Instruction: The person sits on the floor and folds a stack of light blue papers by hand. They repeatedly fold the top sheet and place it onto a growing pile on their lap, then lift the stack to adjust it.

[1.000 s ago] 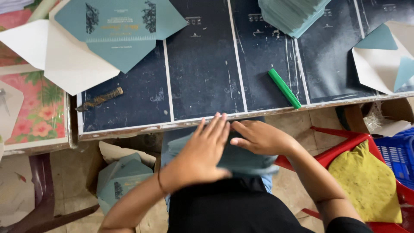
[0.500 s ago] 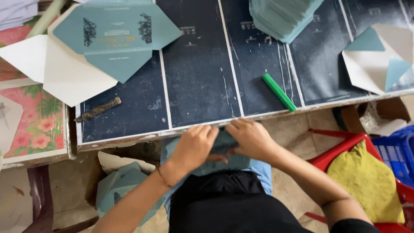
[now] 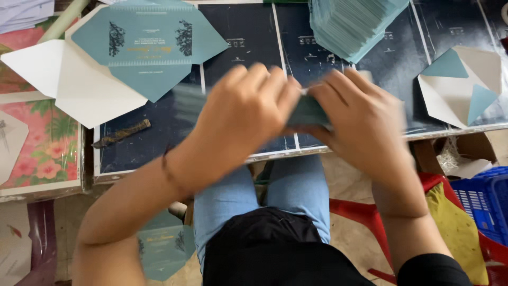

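Envelope [image 3: 312, 112], a folded teal paper piece, is pinched between both hands just above the near edge of the dark table [image 3: 238, 32]. It is blurred with motion and mostly covered, so its exact fold cannot be told. The left hand [image 3: 241, 116] curls its fingers over the piece from the left; the right hand [image 3: 360, 122] closes fingers and thumb on its right end. To crease it well, it seems best to line the edges up squarely and press firmly along the fold with the fingertips, keeping the thin paper flat so it does not buckle.

Nearest the viewer are blue jeans [image 3: 264, 190] and a black top, with a red stool [image 3: 370, 209] and a yellow cloth [image 3: 455, 222] to the right, beside a blue ribbed crate [image 3: 487, 198]. On the table lies a small rusty tool [image 3: 121, 132]. Farther back, an unfolded teal envelope [image 3: 153, 47] lies flat on white sheets, pointed flaps spread. A thick stack [image 3: 354, 21] of teal cards stands at the far edge, and a white, half-folded envelope [image 3: 460, 85] lies at the right. A floral print [image 3: 42, 153] lies left.
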